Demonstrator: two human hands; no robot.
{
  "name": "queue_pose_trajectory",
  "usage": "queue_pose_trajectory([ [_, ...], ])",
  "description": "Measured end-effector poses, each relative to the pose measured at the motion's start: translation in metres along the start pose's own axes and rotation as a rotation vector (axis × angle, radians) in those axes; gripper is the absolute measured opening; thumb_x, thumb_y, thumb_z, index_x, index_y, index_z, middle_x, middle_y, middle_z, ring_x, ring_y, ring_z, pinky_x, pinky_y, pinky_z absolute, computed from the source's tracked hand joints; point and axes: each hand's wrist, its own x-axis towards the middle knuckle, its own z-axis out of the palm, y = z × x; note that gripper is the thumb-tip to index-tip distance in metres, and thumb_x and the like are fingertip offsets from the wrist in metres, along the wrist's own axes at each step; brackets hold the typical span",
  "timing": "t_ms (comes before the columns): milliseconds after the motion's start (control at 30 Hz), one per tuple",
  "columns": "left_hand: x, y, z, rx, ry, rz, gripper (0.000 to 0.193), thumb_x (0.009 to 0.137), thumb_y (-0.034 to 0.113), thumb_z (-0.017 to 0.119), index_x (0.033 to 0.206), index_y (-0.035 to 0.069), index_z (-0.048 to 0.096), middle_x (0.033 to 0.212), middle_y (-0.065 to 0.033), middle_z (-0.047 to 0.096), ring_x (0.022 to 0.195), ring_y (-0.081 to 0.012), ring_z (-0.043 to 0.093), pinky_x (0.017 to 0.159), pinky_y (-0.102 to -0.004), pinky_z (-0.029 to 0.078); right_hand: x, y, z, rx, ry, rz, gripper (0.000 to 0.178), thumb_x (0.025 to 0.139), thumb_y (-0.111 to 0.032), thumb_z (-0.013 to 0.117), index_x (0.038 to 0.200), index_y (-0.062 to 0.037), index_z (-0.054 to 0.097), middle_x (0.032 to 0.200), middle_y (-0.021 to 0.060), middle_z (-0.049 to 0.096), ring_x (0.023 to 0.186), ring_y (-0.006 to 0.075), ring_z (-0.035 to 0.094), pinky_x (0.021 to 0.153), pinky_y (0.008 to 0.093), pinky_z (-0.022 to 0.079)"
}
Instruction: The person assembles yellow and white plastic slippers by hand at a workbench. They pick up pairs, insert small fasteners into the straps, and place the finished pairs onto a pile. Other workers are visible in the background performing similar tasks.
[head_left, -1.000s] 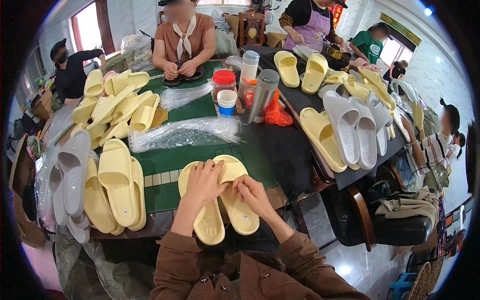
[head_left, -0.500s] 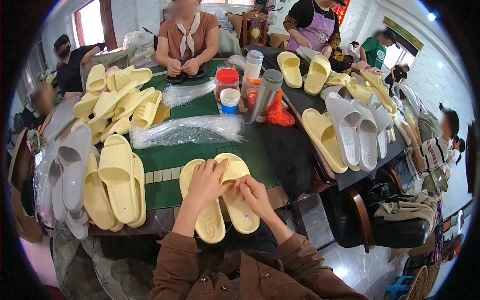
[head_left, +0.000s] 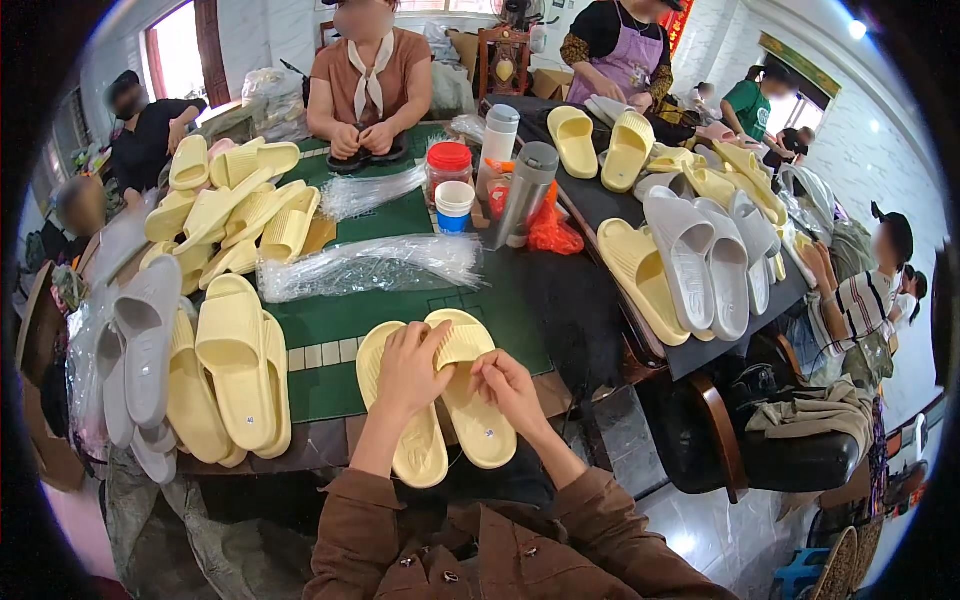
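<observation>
A pair of pale yellow slide sandals (head_left: 485, 435) lies side by side at the table's front edge, heels toward me. My left hand (head_left: 408, 368) is closed over their inner edges at the straps, fingers reaching between the two. Over the opening of the right slide, my right hand (head_left: 508, 390) is held in a pinch, thumb and fingers together. Whatever thin thing it may hold is too small to make out. Just beyond the pair, a bundle of clear plastic strands (head_left: 370, 267) rests on the green mat (head_left: 325, 385).
Yellow slides (head_left: 240, 365) and grey slides (head_left: 148, 340) stand stacked at left, with a yellow heap (head_left: 235, 205) behind. A tumbler (head_left: 527, 195), paper cup (head_left: 455, 205) and red-lidded jar (head_left: 450, 165) stand mid-table. More slides cover the right table; a black chair (head_left: 790, 470) sits below. Co-workers surround the tables.
My right hand has shifted slightly, its fingers still drawn together. The left hand keeps its place on the slides. The whole view has moved a little.
</observation>
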Motion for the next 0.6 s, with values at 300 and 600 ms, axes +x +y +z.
queue_pose_trajectory([
  [300,-0.001,0.002,0.002,-0.016,0.037,0.008,0.058,0.066,0.020,0.074,0.122,0.011,0.059,0.105,-0.0118,0.055,0.101,-0.0308,0.054,0.091,-0.0427,0.041,-0.002,-0.005,0.000,-0.014,0.031,0.033,0.017,0.102,-0.015,0.042,0.100,-0.0055,0.056,0.082,0.0001,0.062,0.064,0.0023,0.051,0.057,0.0171,0.039],
  [600,-0.001,0.006,0.000,-0.013,0.067,0.045,0.057,0.072,0.036,0.075,0.119,0.006,0.061,0.107,-0.0127,0.057,0.104,-0.0312,0.053,0.092,-0.0428,0.039,-0.006,-0.039,0.020,-0.136,0.183,-0.281,0.015,0.098,-0.006,0.045,0.097,0.0013,0.058,0.086,0.0040,0.063,0.073,0.0089,0.058,0.068,0.0241,0.048],
])
